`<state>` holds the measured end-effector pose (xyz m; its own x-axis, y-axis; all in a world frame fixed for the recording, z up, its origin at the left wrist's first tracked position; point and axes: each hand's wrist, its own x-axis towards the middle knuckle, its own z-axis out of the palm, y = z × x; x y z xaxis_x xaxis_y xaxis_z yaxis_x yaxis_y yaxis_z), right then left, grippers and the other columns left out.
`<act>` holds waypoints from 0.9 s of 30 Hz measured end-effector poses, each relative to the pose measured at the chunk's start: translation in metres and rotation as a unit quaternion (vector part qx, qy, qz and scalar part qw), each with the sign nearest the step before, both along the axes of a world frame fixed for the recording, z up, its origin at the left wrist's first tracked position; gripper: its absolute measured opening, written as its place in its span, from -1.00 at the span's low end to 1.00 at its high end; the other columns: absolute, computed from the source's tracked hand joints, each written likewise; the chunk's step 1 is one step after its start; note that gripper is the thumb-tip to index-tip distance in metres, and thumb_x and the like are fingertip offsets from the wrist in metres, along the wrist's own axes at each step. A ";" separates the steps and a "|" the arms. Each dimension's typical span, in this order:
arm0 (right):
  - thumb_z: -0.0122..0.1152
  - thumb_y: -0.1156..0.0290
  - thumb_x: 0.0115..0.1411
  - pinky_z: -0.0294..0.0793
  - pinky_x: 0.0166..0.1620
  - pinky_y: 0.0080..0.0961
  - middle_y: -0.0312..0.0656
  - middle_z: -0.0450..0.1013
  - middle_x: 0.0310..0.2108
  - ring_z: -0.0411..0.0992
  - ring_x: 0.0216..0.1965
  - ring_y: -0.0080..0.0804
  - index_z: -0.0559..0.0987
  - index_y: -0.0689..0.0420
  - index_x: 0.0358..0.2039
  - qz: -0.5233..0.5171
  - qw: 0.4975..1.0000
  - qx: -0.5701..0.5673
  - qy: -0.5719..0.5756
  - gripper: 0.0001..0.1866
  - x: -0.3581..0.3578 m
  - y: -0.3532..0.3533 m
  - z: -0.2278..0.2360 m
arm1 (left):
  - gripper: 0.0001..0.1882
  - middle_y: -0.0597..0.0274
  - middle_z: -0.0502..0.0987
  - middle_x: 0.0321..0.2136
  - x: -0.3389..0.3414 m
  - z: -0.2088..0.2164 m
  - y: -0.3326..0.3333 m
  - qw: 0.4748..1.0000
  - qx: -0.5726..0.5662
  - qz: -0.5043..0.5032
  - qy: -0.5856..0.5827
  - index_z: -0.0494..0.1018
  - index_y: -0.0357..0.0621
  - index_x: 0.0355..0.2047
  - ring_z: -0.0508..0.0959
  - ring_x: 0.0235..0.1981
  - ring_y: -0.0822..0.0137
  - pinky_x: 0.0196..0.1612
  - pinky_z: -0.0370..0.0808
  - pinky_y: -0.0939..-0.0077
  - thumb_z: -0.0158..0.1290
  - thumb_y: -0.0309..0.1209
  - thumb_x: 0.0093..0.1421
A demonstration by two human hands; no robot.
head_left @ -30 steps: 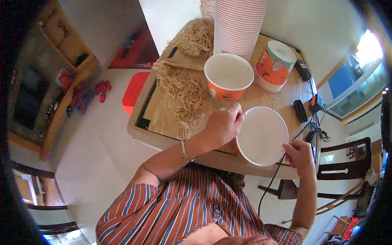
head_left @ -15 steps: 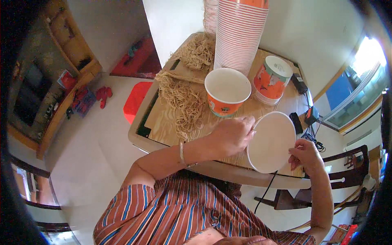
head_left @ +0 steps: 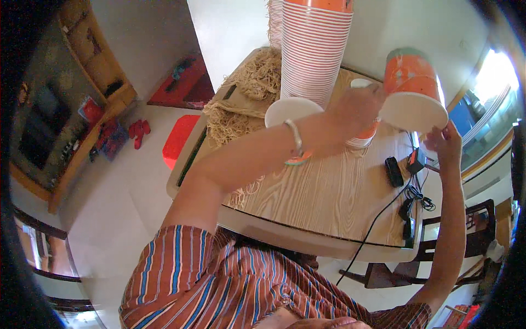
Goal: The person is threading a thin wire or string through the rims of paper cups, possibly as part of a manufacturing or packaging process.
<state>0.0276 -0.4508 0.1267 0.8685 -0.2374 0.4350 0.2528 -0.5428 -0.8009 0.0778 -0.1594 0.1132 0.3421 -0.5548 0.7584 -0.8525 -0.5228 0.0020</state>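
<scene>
Over the table's right side, an orange paper bucket [head_left: 412, 75] with a pale rim is raised, its greenish base up and its mouth tilted toward me. At the rim's right edge, my right hand [head_left: 445, 140] pinches it. My left hand [head_left: 359, 112], blurred by motion, is closed at the rim's left side. Behind that hand stand inverted paper buckets [head_left: 361, 140], mostly hidden. My left forearm crosses in front of an upright open paper bucket [head_left: 291, 111], covering much of it.
A tall stack of paper buckets [head_left: 315, 52] rises at the back of the wood-grain table [head_left: 312, 192]. Tangled tan fibre bundles [head_left: 257, 74] lie on the left. Black adapters and cables [head_left: 417, 197] are at the right edge, near a dark wooden chair [head_left: 482, 230].
The paper bucket has gone from low near the table's front edge to up at the back right, its mouth turned downward. Both hands have moved up and right with it.
</scene>
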 end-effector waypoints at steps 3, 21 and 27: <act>0.11 0.41 0.22 0.45 -0.51 -0.60 -0.24 0.48 -0.49 0.47 -0.51 -0.52 0.47 0.21 -0.21 -0.033 0.999 -0.013 -0.010 -0.82 0.056 -0.019 0.000 | -0.75 -0.01 0.49 -0.35 0.047 0.012 -0.017 0.999 0.025 0.022 -0.026 0.37 -0.30 -0.25 0.58 -0.35 0.09 -0.41 0.56 0.27 0.05 -0.50 0.02; 0.23 0.37 0.18 0.46 -0.12 -0.51 -0.29 0.51 -0.17 0.43 -0.17 -0.56 0.47 0.10 -0.04 0.082 0.977 0.176 -0.084 -0.67 0.214 -0.017 -0.124 | -0.87 0.05 0.45 -0.49 0.142 -0.029 -0.003 0.991 0.105 -0.039 -0.070 0.31 -0.16 -0.33 0.56 -0.48 0.00 -0.51 0.54 0.17 -0.01 -0.40 0.15; 0.16 0.41 0.22 0.42 -0.03 -0.47 -0.23 0.50 -0.07 0.44 -0.10 -0.46 0.42 0.13 0.10 0.028 0.986 0.086 -0.137 -0.59 0.218 -0.022 -0.161 | -0.80 0.01 0.49 -0.50 0.147 -0.039 -0.007 0.988 0.128 -0.033 -0.074 0.36 -0.29 -0.30 0.59 -0.46 -0.01 -0.49 0.55 0.21 0.03 -0.47 0.06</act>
